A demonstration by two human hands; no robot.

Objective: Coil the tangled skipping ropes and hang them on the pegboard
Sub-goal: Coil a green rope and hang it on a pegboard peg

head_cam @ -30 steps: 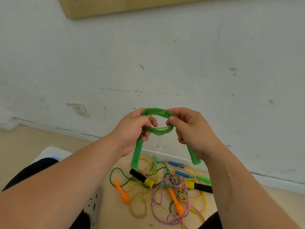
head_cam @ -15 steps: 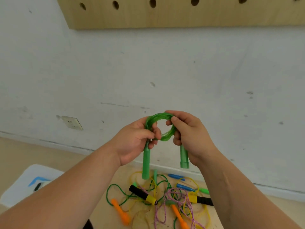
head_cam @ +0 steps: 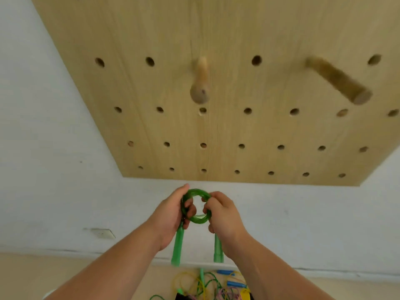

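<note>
A green skipping rope (head_cam: 198, 219) is wound into a small tight coil, held up between both hands just below the pegboard. My left hand (head_cam: 171, 215) grips the coil's left side and my right hand (head_cam: 224, 215) grips its right side. Its two green handles hang down, one (head_cam: 177, 247) under the left hand, one (head_cam: 218, 249) under the right. The wooden pegboard (head_cam: 216, 131) fills the upper view, with a wooden peg (head_cam: 200, 83) above the coil and a second peg (head_cam: 339, 83) to the right. Both pegs are bare.
A tangle of yellow, green, blue and purple ropes (head_cam: 212, 286) lies on the floor at the bottom edge. A wall socket (head_cam: 103, 233) sits low on the white wall at the left. Many pegboard holes hold nothing.
The view has tilted up, bringing the pegboard and its pegs into sight. Both hands have risen with the green coil toward the board's lower edge. The rope pile has slid to the bottom.
</note>
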